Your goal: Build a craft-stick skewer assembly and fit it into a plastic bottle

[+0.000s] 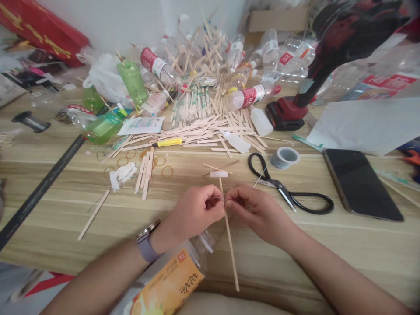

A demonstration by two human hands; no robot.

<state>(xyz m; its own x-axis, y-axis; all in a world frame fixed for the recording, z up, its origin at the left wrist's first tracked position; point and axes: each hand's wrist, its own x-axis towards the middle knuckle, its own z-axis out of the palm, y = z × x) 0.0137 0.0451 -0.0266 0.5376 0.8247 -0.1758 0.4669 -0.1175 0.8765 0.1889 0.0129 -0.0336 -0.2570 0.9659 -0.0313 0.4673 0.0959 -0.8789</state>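
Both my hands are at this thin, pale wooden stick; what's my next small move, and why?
Perhaps gently draw the thin, greyish strand snug against the thin, pale wooden stick: it bows out beside your left hand, with your right hand close by the stick's other side.

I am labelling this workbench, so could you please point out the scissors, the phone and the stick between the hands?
Scissors (285, 194): head view, on a blade near the pivot.
Phone (362, 184): head view, on the middle of its dark screen.
Stick (231, 245): head view, on its lower half.
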